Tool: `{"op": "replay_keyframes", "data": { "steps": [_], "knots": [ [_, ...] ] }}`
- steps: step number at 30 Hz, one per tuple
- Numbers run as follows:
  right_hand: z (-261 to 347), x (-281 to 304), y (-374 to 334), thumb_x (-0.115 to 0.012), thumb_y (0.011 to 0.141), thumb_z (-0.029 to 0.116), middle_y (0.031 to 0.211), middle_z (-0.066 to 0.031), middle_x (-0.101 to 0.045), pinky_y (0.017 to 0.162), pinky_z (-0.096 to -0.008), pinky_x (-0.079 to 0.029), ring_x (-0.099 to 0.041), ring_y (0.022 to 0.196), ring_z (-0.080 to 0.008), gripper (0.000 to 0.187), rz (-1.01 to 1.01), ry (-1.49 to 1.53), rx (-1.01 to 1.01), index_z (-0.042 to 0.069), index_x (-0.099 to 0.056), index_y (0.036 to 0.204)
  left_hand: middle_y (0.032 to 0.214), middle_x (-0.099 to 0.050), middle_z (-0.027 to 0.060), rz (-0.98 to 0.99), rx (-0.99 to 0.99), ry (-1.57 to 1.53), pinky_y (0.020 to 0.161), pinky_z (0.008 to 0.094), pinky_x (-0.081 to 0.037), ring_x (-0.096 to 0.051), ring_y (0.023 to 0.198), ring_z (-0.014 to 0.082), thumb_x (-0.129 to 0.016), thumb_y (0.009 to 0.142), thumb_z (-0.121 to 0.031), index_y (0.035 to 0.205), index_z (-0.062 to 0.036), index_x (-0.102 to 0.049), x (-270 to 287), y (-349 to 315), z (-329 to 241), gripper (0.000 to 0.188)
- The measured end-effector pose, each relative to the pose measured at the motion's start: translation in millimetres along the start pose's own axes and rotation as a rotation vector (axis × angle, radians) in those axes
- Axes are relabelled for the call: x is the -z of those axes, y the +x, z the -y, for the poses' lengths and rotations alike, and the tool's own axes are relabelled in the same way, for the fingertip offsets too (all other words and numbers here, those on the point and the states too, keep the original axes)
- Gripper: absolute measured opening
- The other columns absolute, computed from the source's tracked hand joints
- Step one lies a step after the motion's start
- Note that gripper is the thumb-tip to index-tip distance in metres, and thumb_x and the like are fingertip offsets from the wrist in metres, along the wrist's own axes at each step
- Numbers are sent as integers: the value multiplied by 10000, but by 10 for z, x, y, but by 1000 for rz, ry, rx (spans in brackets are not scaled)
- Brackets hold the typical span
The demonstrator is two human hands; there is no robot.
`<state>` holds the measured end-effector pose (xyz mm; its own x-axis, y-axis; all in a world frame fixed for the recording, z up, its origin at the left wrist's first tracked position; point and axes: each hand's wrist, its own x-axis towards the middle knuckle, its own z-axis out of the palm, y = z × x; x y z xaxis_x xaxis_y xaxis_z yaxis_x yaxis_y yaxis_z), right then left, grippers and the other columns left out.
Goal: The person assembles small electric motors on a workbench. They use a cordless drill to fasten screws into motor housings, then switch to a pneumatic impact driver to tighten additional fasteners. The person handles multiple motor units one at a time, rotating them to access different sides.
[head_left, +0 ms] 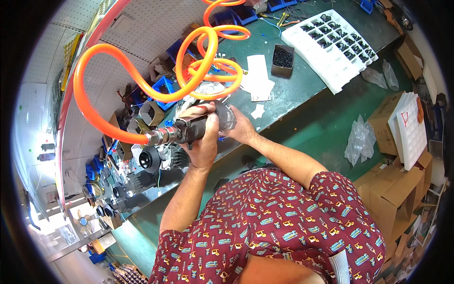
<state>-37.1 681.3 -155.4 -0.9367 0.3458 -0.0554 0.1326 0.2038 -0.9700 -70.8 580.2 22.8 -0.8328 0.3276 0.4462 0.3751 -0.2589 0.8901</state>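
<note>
Black tool (186,131) held over green surface (296,84)

Left hand (204,144) wrapped round the tool's body, which shows over the surface's near edge. Right hand (243,128) against the dark round end (224,117); fingers partly hidden, so I can't say how closed. 1 orange hose (81,97) joins the tool's left end, looping upward. Finned motor (175,157) by the near edge, left. White tray (326,72) toward the right end; 1 dark box (282,71) of small black pieces between tray and white paper (257,71).
</note>
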Motion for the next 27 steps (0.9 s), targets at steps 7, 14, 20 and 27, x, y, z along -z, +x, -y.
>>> {"op": "replay_keyframes", "data": {
  "steps": [7,14,20,27],
  "knots": [
    [-156,-65,66,-919,666,252,1375,-241,-578,1103,-438,-458,-557,1310,-397,1027,-6,114,70,-17,-382,1499,1130,-668,109,51,15,13,950,349,-532,-647,1024,163,-724,914,17,1180,-17,-554,-55,-27,-42,317],
    [-117,-81,86,-902,682,282,1373,-212,-585,1093,-458,-457,-554,1303,-409,969,-12,134,66,44,-412,1483,1107,-686,114,146,-58,38,918,350,-548,-660,992,180,-733,894,22,1175,-10,-573,-47,32,15,325],
    [-162,-99,141,-903,703,338,1391,-200,-590,1084,-464,-460,-550,1323,-397,950,-32,102,125,88,-436,1492,1002,-721,106,228,-48,191,828,334,-565,-687,887,174,-779,864,-14,1110,-3,-636,75,13,84,285],
    [-294,-161,186,-896,716,254,1368,-183,-600,1068,-437,-470,-562,1299,-395,865,104,235,185,72,-477,1450,1169,-653,116,363,-46,301,1011,393,-481,-613,1109,212,-655,1004,-149,1239,5,-588,249,28,6,288]
  ]
}}
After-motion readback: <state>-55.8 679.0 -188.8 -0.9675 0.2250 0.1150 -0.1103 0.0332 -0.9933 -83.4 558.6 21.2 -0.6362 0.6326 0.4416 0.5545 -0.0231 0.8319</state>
